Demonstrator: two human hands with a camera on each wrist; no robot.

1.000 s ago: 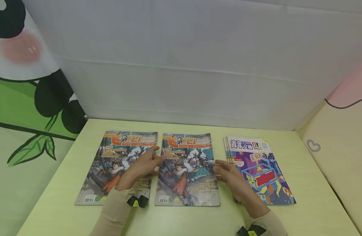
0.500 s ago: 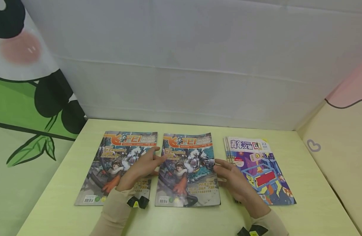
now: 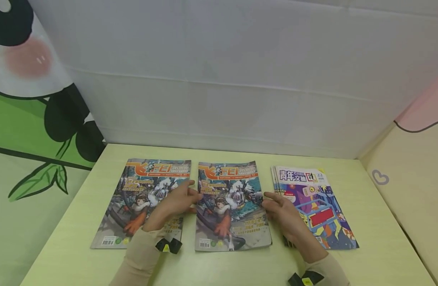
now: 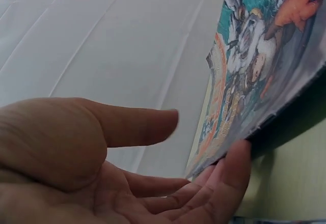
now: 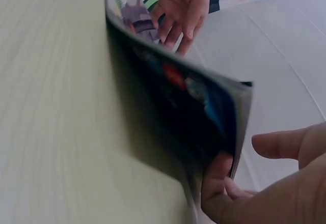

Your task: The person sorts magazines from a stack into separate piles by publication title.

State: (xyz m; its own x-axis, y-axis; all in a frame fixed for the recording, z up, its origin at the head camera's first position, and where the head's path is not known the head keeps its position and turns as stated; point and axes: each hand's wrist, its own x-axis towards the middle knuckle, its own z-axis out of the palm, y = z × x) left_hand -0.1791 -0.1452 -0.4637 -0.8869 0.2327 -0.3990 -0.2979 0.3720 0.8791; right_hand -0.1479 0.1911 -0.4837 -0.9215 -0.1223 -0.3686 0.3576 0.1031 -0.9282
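Three magazine lots lie in a row on the pale green table (image 3: 76, 226). The middle magazine (image 3: 233, 222), with a comic-style cover, sits between my hands. My left hand (image 3: 194, 191) touches its left edge with nearly straight fingers (image 4: 232, 168) under the raised edge and the thumb held apart. My right hand (image 3: 270, 202) holds the right edge: its fingers (image 5: 219, 183) curl beneath the bent, lifted cover (image 5: 173, 81) and the thumb hovers above. A matching magazine (image 3: 140, 198) lies flat at the left, partly under my left forearm.
A stack of purple-covered magazines (image 3: 319, 210) lies at the right, partly under my right wrist. A white cloth backdrop (image 3: 219, 79) closes the table's far edge. A cartoon panel (image 3: 29, 119) stands on the left and a cream one (image 3: 411, 190) on the right.
The middle magazine has slid a little to the right and towards me, and its edges now lift off the table. Both hands have followed it slightly.
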